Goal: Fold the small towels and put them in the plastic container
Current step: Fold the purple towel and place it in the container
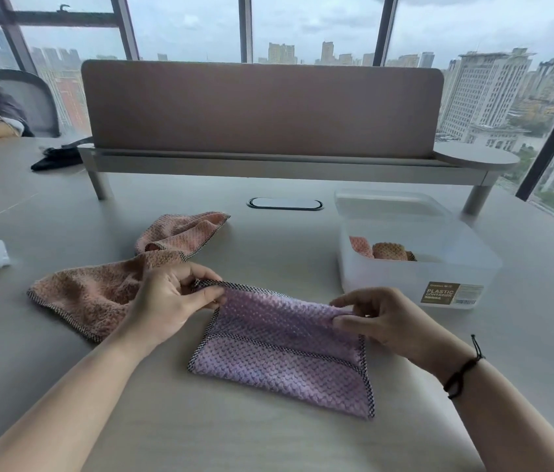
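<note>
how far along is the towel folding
Done: folded towels already lie in the container. In hand: the left hand and right hand pinch the top edge of the purple towel, partly folded. Left: two pink towels lie rumpled on the table.

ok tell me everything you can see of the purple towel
The purple towel is a small waffle-textured cloth, lilac, edged in dark checked trim. It lies on the table partly folded, its far portion lifted. The left hand pinches the far left corner; the right hand pinches the far right edge. The near part rests flat. It does not touch the pink towel.
</note>
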Motion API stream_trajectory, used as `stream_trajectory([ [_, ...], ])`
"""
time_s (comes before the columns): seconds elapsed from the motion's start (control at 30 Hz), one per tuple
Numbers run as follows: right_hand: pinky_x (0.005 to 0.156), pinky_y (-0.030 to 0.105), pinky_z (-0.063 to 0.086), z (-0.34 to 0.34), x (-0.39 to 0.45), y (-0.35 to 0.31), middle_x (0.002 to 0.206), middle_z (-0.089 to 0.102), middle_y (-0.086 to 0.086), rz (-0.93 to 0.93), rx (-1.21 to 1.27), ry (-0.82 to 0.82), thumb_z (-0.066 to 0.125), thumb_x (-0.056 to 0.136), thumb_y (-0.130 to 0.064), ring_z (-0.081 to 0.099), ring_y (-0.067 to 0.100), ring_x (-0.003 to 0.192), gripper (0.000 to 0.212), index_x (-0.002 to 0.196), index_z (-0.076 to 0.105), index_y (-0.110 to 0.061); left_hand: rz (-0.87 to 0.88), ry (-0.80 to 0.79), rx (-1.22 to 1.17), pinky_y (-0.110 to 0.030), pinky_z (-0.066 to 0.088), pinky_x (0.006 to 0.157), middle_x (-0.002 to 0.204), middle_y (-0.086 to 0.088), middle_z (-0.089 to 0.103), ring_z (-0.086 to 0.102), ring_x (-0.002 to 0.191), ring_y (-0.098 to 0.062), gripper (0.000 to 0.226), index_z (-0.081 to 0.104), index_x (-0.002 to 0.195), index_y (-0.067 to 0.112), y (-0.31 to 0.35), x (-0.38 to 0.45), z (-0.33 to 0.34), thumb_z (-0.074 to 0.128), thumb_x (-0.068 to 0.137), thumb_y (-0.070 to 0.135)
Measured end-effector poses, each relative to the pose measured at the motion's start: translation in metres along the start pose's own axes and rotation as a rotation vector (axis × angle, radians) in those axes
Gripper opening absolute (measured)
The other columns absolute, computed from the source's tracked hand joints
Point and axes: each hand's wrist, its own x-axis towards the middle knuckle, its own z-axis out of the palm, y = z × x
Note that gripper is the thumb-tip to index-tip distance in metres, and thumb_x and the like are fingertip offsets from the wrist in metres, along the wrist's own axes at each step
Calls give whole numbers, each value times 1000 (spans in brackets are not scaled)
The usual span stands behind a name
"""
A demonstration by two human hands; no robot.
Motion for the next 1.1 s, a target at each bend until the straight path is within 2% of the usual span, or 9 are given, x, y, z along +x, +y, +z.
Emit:
stream_trajectory([
  [0.07,44,19,22,-2,0,0,54,42,-3,12,-46,-26,80,81,-25,30,10,48,6,84,79,-19,13,-27,67,-25,61,67,83,-6,78,74,72,-17,19,78,83,24,-4,1,-2,77,74,6],
  [0.13,44,22,20,-2,1,0,52,43,-3,29,-125,-33,79,81,-29,30,11,47,13,77,78,-17,35,-62,176,-31,58,82,96,2,78,74,88,-16,24,77,88,27,-9,2,-3,79,77,7],
  [0.27,41,20,31,-4,-2,3,51,55,-6,58,-119,13,79,81,-27,40,9,41,14,75,75,-16,10,-127,257,-33,54,96,103,12,76,70,103,-7,30,76,89,29,-11,0,0,77,81,0],
  [0.47,51,28,44,-9,-6,7,51,62,7,-6,107,173,77,82,-12,52,17,48,6,80,81,-17,-23,-119,302,-34,54,97,103,15,76,71,101,-6,30,75,90,32,-12,1,0,78,82,4],
  [0.63,48,26,47,-7,-1,14,67,71,9,-87,216,369,75,75,13,55,16,44,31,82,75,-17,19,-122,262,-29,54,95,103,9,77,70,104,-9,26,77,86,27,-11,0,0,77,82,1],
  [0.77,56,22,49,-9,-9,16,75,71,4,-154,161,255,75,73,15,62,16,54,45,98,75,-23,43,-146,256,-19,53,90,96,8,79,72,98,-9,14,80,84,19,-3,-2,-2,76,84,5],
  [0.87,65,20,52,-10,-16,18,76,72,-4,-215,-70,146,77,70,6,68,14,67,31,78,80,-24,85,-180,314,-24,57,80,85,9,79,74,85,-10,4,81,80,23,1,-3,-5,79,81,27],
  [0.97,66,14,49,-8,-22,17,79,70,-12,-214,-226,81,70,68,3,68,8,69,38,68,76,-34,108,-225,443,-29,56,73,78,13,77,73,76,-7,20,78,75,30,1,-5,-8,74,71,50],
  [1.1,70,25,52,-4,-26,17,85,69,-16,-189,-317,92,68,70,5,67,9,76,46,67,76,-40,181,-287,527,-28,56,72,80,13,75,72,77,-8,13,76,69,30,0,-6,-9,88,71,35],
])
